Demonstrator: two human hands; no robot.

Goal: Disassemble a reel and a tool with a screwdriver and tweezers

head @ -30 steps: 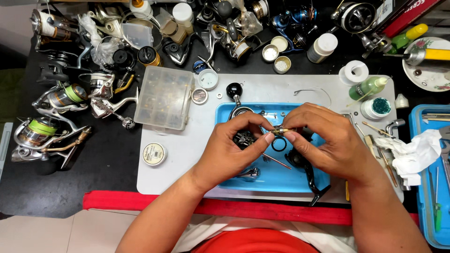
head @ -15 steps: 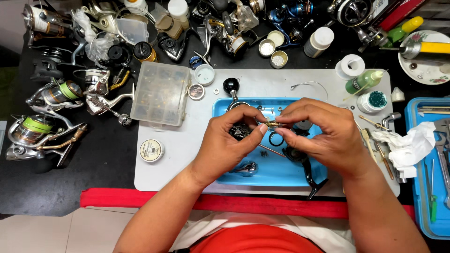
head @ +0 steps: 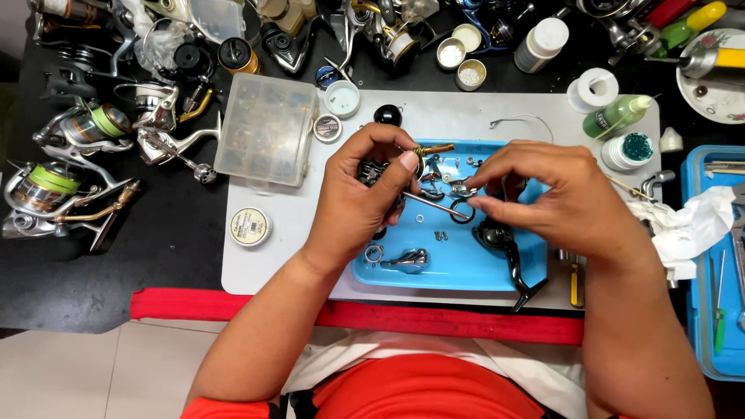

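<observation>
The reel is well apart: its black body [head: 497, 237] lies in the blue tray [head: 473, 271] just under the right hand [head: 543, 198], and loose bits are scattered about the tray: a small black ring [head: 461, 211], washers, tiny screws, and a silvery handle piece [head: 410, 260] below the left hand [head: 372, 190]. So the strip-down looks far along, with everything yet to go back together.

The left hand is closed around a dark, ribbed part, thumb pressed on it, from which a thin steel shaft [head: 434, 206] and a brass-coloured tip [head: 434, 148] stick out toward the right hand. The right hand's fingertips are pinched together on something tiny and shiny at the shaft's end; I cannot make out what.

The tray is smooth plastic on a pale grey mat [head: 256, 264]. Left of the left hand sits a clear, cloudy compartment box [head: 268, 128]; right of the right hand, crumpled white tissue [head: 691, 225].
</observation>
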